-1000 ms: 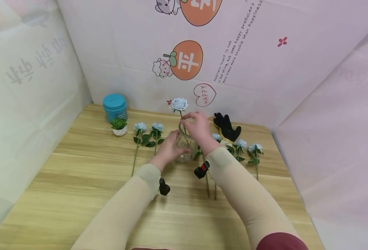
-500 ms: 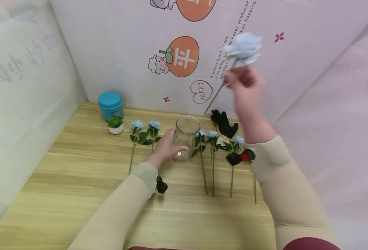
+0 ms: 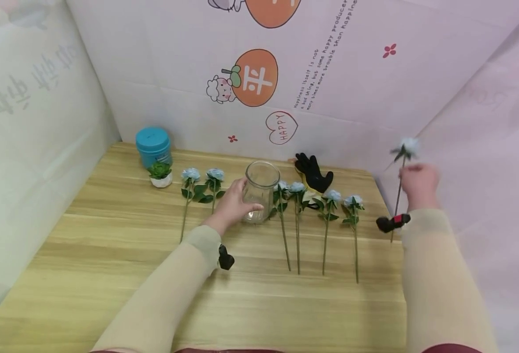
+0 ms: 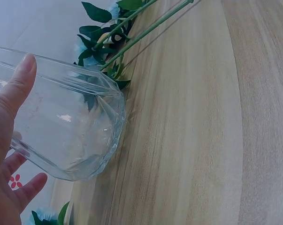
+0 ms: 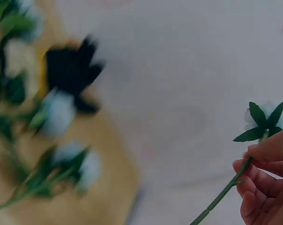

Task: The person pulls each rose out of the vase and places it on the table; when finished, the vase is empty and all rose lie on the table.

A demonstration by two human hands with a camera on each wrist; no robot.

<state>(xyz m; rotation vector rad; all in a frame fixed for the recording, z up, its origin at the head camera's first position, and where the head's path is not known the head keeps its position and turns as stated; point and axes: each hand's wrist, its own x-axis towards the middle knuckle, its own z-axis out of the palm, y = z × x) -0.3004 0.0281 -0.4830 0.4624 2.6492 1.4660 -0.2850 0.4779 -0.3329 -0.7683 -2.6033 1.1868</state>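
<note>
A clear glass vase stands upright on the wooden table, with its mouth uncovered. My left hand holds it from the left; thumb and fingers lie on either side of the glass in the left wrist view. Out at the table's right edge, my right hand pinches the stem of a light-blue artificial rose just below the bloom. The right wrist view shows thumb and fingertips on the green stem. That stem slants downward, and the bloom is partly hidden behind its green leaves there.
Two blue roses lie left of the vase, and several more roses lie to its right. A black glove lies behind them. At the back left are a blue tub and a small potted succulent.
My right hand has lifted the rose out of the vase and carried it up, then across and down to the right edge of the table. The left hand stays on the vase.
</note>
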